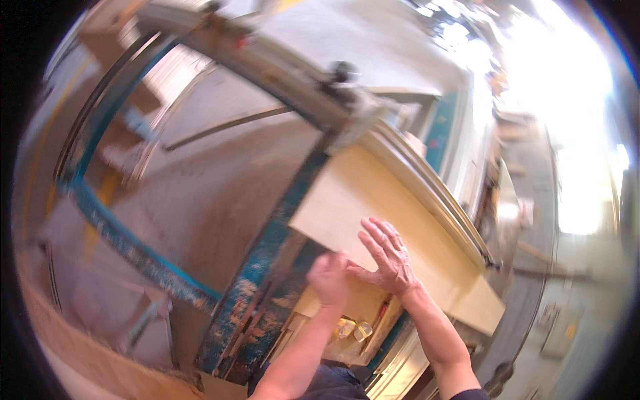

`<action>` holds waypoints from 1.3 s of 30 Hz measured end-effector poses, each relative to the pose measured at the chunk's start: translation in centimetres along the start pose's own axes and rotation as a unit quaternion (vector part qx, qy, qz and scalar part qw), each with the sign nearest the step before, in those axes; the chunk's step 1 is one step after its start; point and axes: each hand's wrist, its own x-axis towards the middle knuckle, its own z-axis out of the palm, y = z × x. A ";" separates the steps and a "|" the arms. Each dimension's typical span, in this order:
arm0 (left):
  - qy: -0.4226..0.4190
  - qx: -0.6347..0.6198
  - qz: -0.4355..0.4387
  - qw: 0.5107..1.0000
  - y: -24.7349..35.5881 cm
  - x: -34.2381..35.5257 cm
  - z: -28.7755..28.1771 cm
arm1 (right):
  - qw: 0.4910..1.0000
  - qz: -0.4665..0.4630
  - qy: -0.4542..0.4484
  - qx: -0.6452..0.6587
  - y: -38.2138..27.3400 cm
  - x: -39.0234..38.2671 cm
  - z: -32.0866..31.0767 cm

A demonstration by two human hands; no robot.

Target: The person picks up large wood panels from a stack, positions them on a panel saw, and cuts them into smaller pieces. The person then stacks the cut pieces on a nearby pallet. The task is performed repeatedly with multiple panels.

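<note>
A pale wooden board (pixel 347 193) lies on a blue metal machine frame (pixel 267 233), against a long metal rail (pixel 433 193). My right hand (pixel 387 260) is over the board near its near edge, fingers stretched out and slightly apart, holding nothing; whether it presses on the board I cannot tell. My left hand (pixel 327 277) is just left of it at that edge, smeared by motion, so its fingers and any contents are unclear. Below the board, small yellow items (pixel 353 329) sit on a wooden shelf.
A curved blue frame arm (pixel 140 260) loops out to the left over the concrete floor (pixel 227 167). A black knob (pixel 341 72) stands on the upper beam. Stacked sheets (pixel 177 80) are at the upper left. A blurred, brightly lit area with assorted materials fills the right.
</note>
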 end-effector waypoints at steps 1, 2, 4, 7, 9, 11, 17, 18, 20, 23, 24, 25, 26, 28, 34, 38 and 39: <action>0.006 -0.017 -0.042 0.999 1.3 -0.2 0.3 | 1.000 0.016 0.013 -0.008 0.7 -3.1 -0.6; 0.006 -0.008 0.001 1.000 1.5 -0.1 0.3 | 0.999 0.040 0.029 -0.022 1.1 -6.0 -1.3; 0.022 0.004 0.046 0.999 1.8 0.3 0.7 | 0.993 0.099 0.038 -0.048 2.4 -13.1 -2.9; 0.033 0.024 0.052 0.998 1.7 0.3 1.3 | 0.969 0.200 0.061 -0.133 4.6 -27.3 -3.2; 0.027 0.018 0.076 0.997 1.7 1.2 0.5 | 0.949 0.263 0.080 -0.154 6.0 -35.0 -3.7; 0.016 0.046 0.094 0.994 1.9 2.2 -0.2 | 0.927 0.318 0.097 -0.176 6.7 -42.8 -4.1; 0.011 0.109 0.077 0.991 2.5 5.3 -1.7 | 0.899 0.359 0.177 -0.176 10.0 -52.0 -3.8; 0.010 0.116 0.080 0.990 2.4 5.5 -1.5 | 0.902 0.351 0.181 -0.174 10.9 -52.5 -3.6; 0.005 0.115 0.069 0.991 3.0 6.1 -1.6 | 0.912 0.322 0.194 -0.167 12.5 -52.9 -3.4; -0.019 0.128 0.060 0.990 3.5 6.6 -2.0 | 0.910 0.302 0.246 -0.140 13.5 -53.6 -1.8; -0.027 0.137 0.062 0.988 3.9 6.5 -2.4 | 0.898 0.319 0.266 -0.146 12.9 -53.0 -2.1; 0.024 0.186 0.103 0.977 4.3 6.2 -2.7 | 0.895 0.321 0.279 -0.137 13.0 -52.8 -1.7; 0.078 0.231 0.148 0.958 5.1 5.4 -2.8 | 0.892 0.319 0.296 -0.126 13.5 -52.5 -0.9; 0.125 0.391 0.364 0.836 3.4 4.3 -2.7 | 0.887 0.325 0.307 -0.112 13.2 -53.1 -1.2; -0.412 0.519 0.577 0.477 -16.5 -13.9 15.3 | 0.886 0.325 0.308 -0.121 13.8 -53.9 -0.6; -0.536 0.598 0.534 0.265 -25.7 -16.8 21.6 | 0.884 0.325 0.315 -0.119 14.3 -53.2 -0.7; -0.532 0.599 0.544 0.248 -26.7 -16.8 22.9 | 0.882 0.327 0.323 -0.111 14.3 -52.9 -1.0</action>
